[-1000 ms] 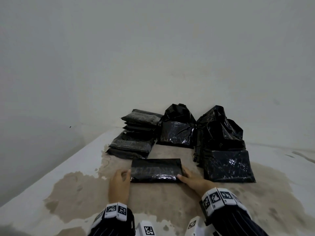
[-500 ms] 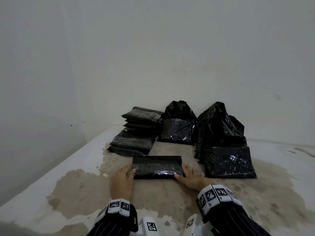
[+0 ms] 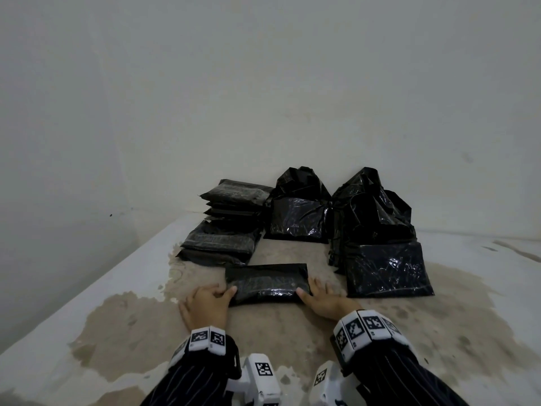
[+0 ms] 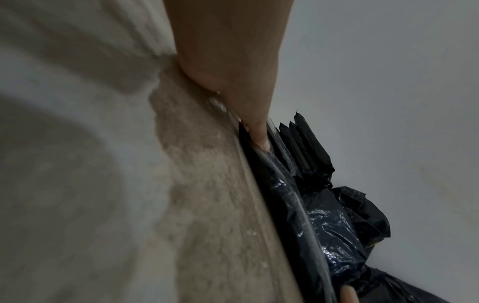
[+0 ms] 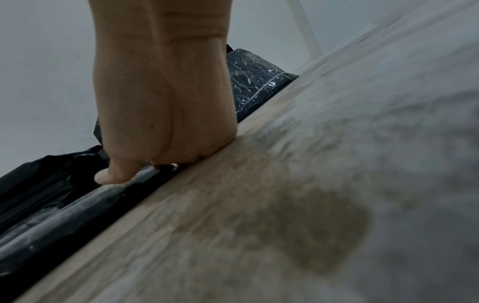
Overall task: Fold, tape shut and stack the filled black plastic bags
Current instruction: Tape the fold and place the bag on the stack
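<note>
A folded black bag point(image 3: 266, 284) lies flat on the stained tabletop point(image 3: 123, 315) in front of me. My left hand point(image 3: 218, 294) holds its left end, thumb on top, fingers curled at the edge. My right hand point(image 3: 308, 294) holds the right end. In the right wrist view the thumb point(image 5: 108, 176) lies on the bag point(image 5: 64, 205) and the other fingers are tucked under its edge. The left wrist view shows one fingertip point(image 4: 259, 139) pressed on the bag's corner point(image 4: 282, 184).
Two stacks of folded bags point(image 3: 219, 244) point(image 3: 237, 197) sit at the back left. Unfolded filled bags stand behind point(image 3: 298, 218) and at the right point(image 3: 386, 268), close to my right hand. White walls close the corner behind them.
My left hand has closed in from beside the bag onto its left end. The right hand stays at the right end. The bag has hardly shifted.
</note>
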